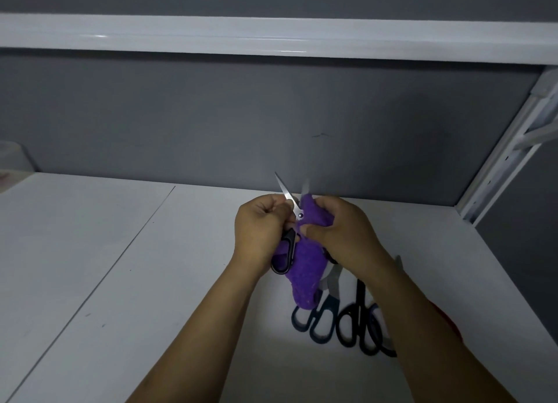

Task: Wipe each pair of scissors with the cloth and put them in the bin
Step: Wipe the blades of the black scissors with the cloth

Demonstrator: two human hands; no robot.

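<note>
Black-handled scissors, blades parted, gripped in left hand; fuzzy purple cloth pinched in right hand.

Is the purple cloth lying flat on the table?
No, the right hand grips the cloth against the scissors that the left hand holds.

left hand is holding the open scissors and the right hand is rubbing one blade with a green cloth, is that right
Not quite. The cloth is purple, not green, as the head view shows. The rest stands: the left hand holds the open scissors, and the right hand rubs one blade with the cloth.
</note>
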